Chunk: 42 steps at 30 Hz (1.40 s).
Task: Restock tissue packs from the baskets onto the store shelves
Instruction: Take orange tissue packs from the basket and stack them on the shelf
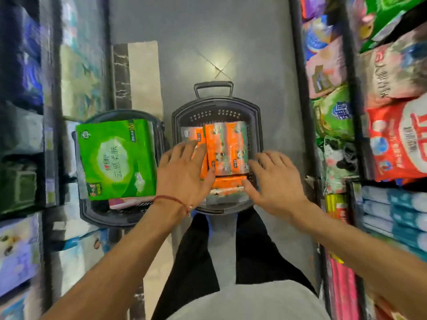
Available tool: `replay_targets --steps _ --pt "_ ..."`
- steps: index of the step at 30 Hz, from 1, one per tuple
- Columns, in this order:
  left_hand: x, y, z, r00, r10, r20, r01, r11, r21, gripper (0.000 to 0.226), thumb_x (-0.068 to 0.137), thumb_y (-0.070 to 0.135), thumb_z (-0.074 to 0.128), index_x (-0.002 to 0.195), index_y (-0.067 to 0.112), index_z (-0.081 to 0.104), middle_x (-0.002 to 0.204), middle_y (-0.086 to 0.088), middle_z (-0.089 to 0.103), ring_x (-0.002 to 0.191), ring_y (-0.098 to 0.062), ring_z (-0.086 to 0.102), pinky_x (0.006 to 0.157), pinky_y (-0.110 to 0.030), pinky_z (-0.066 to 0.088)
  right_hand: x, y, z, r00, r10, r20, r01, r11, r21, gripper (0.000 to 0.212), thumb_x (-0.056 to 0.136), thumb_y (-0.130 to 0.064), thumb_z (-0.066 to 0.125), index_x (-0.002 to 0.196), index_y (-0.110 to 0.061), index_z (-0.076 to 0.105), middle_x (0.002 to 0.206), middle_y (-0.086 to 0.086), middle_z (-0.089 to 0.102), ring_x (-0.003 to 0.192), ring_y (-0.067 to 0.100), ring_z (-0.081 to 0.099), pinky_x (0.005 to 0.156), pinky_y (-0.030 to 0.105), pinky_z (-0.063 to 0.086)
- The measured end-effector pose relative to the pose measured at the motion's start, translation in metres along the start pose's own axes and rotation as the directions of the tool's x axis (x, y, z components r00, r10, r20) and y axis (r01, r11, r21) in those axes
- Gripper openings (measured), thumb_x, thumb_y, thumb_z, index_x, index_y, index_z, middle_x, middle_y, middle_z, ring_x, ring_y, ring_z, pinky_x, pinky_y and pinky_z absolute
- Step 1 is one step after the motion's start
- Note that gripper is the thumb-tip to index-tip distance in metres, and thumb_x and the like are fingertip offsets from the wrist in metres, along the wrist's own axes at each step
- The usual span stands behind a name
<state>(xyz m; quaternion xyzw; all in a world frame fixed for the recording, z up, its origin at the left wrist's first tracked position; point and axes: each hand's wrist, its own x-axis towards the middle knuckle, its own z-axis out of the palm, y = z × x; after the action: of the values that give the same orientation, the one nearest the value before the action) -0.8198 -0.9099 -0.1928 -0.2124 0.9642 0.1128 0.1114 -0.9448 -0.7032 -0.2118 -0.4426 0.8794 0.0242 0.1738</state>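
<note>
A: Where are the tissue packs?

B: The orange tissue packs (227, 146) lie flat in the dark basket (217, 107) on the floor, filling it from the far wall to the near rim. 1 big green tissue pack (116, 158) lies across the second basket (120, 218), just left of the first.

A: And the hands?

B: Both are over the dark basket. The left hand (184, 172) lies palm-down with fingers spread on the packs along the basket's left side. The right hand (275, 181) is spread wide at the right rim, fingertips at the pack edges. Neither has closed around a pack.

A: The shelves?

B: The right shelf (351, 88) holds colourful bags; the left shelf (53, 135) is too blurred to read.
</note>
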Motion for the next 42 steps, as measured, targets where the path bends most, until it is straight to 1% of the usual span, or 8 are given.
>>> replay_targets --steps 5,11,18,21,25,30,35,42 --pt "0.04 0.013 0.052 0.994 -0.086 0.066 0.089 0.995 -0.04 0.067 0.094 0.058 0.034 0.142 0.018 0.056 0.144 -0.007 0.058 0.131 -0.031 0.053 0.099 -0.048 0.046 0.057 0.036 0.042 0.995 -0.045 0.085 0.04 0.997 0.063 0.045 0.099 -0.051 0.056 0.121 -0.015 0.072 0.121 0.006 0.07 0.117 0.029 0.061 0.095 0.043 0.05" --pt "0.084 -0.019 0.149 0.966 -0.201 0.16 0.222 0.967 -0.123 0.059 0.096 0.049 0.058 0.145 0.018 0.054 0.146 -0.006 0.056 0.132 -0.031 0.051 0.099 -0.046 0.047 0.118 0.057 0.116 0.952 -0.021 0.306 -0.07 0.957 0.282 0.041 0.106 -0.039 0.056 0.142 -0.018 0.06 0.136 0.005 0.063 0.121 0.029 0.061 0.087 0.045 0.055" --pt "0.13 -0.053 0.264 0.968 -0.137 0.21 0.175 0.969 -0.172 0.068 0.094 0.049 0.062 0.149 0.012 0.047 0.159 -0.016 0.04 0.147 -0.037 0.035 0.12 -0.051 0.032 0.182 0.062 0.226 0.855 0.315 0.413 -0.466 0.816 0.342 0.036 0.106 -0.035 0.06 0.127 -0.005 0.059 0.113 0.017 0.07 0.105 0.039 0.066 0.075 0.04 0.046" --pt "0.142 -0.058 0.301 0.964 -0.095 0.248 0.144 0.971 -0.189 0.081 0.095 0.055 0.058 0.161 0.019 0.028 0.17 -0.012 0.016 0.156 -0.036 0.014 0.127 -0.053 0.017 0.198 0.064 0.256 0.808 0.45 0.38 -0.566 0.773 0.288 0.04 0.105 -0.041 0.061 0.118 -0.003 0.058 0.11 0.021 0.069 0.102 0.043 0.066 0.074 0.042 0.046" --pt "0.155 -0.067 0.336 0.956 -0.099 0.275 0.167 0.958 -0.235 0.096 0.092 0.064 0.055 0.164 0.026 0.004 0.172 -0.006 -0.005 0.158 -0.035 -0.003 0.126 -0.052 0.0 0.209 0.058 0.274 0.791 0.433 0.432 -0.546 0.818 0.181 0.051 0.105 -0.051 0.058 0.116 -0.002 0.061 0.113 0.022 0.07 0.103 0.044 0.067 0.075 0.041 0.047" --pt "0.154 -0.078 0.352 0.957 -0.059 0.286 0.131 0.962 -0.239 0.1 0.09 0.066 0.057 0.164 0.03 0.0 0.171 -0.005 -0.012 0.157 -0.034 -0.011 0.126 -0.054 -0.003 0.222 0.05 0.281 0.726 0.457 0.514 -0.589 0.799 0.122 0.07 0.103 -0.057 0.059 0.139 0.002 0.048 0.128 0.022 0.066 0.115 0.043 0.066 0.083 0.044 0.053" --pt "0.156 -0.085 0.357 0.948 -0.031 0.317 0.118 0.959 -0.259 0.104 0.09 0.067 0.057 0.163 0.032 -0.008 0.169 -0.002 -0.022 0.156 -0.031 -0.02 0.125 -0.054 -0.008 0.232 0.047 0.285 0.707 0.459 0.539 -0.602 0.789 0.119 0.048 0.108 -0.05 0.052 0.125 -0.005 0.059 0.111 0.015 0.066 0.108 0.039 0.066 0.078 0.043 0.047" --pt "0.156 -0.082 0.371 0.942 -0.033 0.335 0.132 0.951 -0.279 0.111 0.085 0.08 0.051 0.162 0.031 -0.012 0.165 -0.003 -0.033 0.151 -0.031 -0.033 0.119 -0.054 -0.019 0.226 0.056 0.288 0.806 0.33 0.492 -0.516 0.799 0.309 0.029 0.114 -0.035 0.043 0.107 -0.011 0.059 0.1 0.011 0.071 0.089 0.032 0.068 0.084 0.051 0.058"
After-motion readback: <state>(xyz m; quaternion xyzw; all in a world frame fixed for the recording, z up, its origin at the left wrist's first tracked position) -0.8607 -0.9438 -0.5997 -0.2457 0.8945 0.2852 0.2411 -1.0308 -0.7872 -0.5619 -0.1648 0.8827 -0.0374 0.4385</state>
